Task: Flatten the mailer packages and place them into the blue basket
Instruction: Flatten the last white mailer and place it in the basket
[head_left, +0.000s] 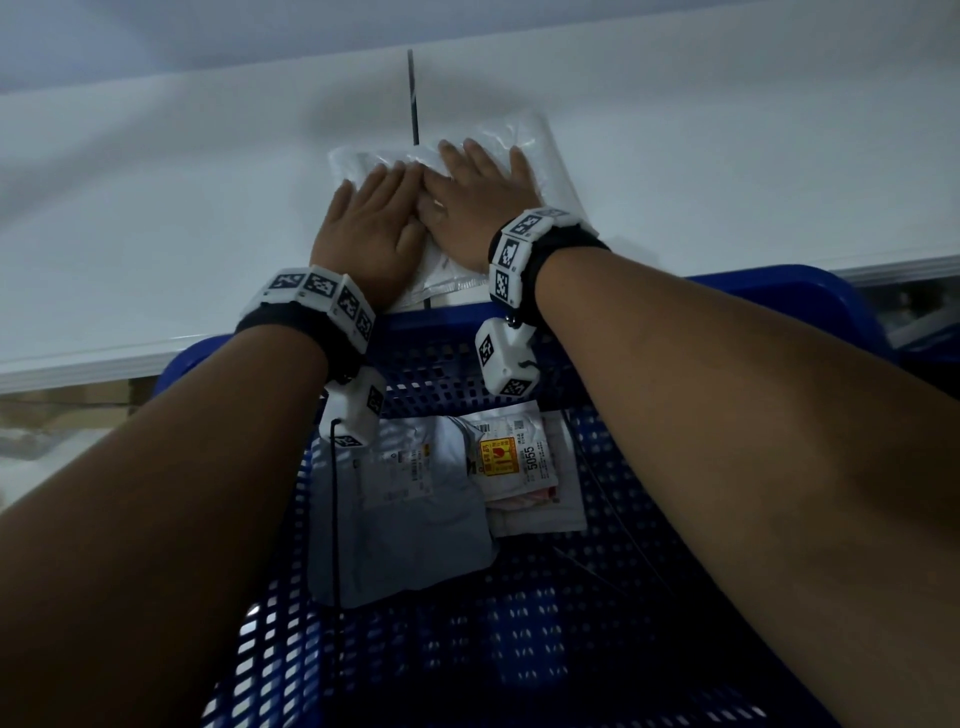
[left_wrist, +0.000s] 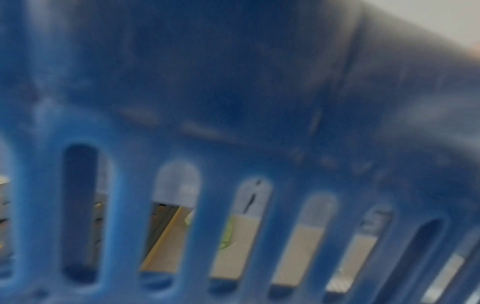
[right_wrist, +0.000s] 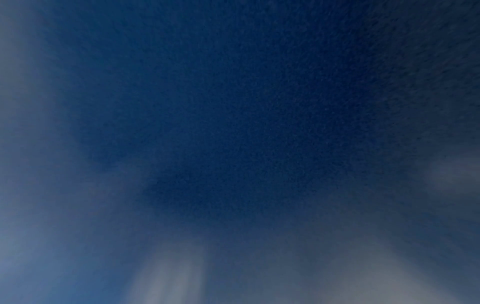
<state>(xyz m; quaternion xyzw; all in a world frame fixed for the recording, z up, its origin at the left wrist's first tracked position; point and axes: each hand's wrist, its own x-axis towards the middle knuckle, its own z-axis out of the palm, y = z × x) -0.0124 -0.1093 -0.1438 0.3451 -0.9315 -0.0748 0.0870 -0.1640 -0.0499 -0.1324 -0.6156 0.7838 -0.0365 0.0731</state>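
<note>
A crinkled, glossy white plastic mailer (head_left: 470, 171) lies flat on the smooth white desk (head_left: 156, 197), at 12 o'clock from the basket. The left hand (head_left: 366, 228) and right hand (head_left: 478, 208) press it side by side, fingers straight. At 6 o'clock, the slotted blue plastic basket (head_left: 649, 597) holds two labelled mailers (head_left: 415, 519).

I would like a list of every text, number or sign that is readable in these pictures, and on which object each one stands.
"5055": printed sideways on the white label of the small mailer in the blue basket.
Orange sticker on that label: characters too small to read.
Label of the grey mailer: barcode and print, unreadable.
Wristband markers: black-and-white patterns, no words.
Wrist views: no text.
</note>
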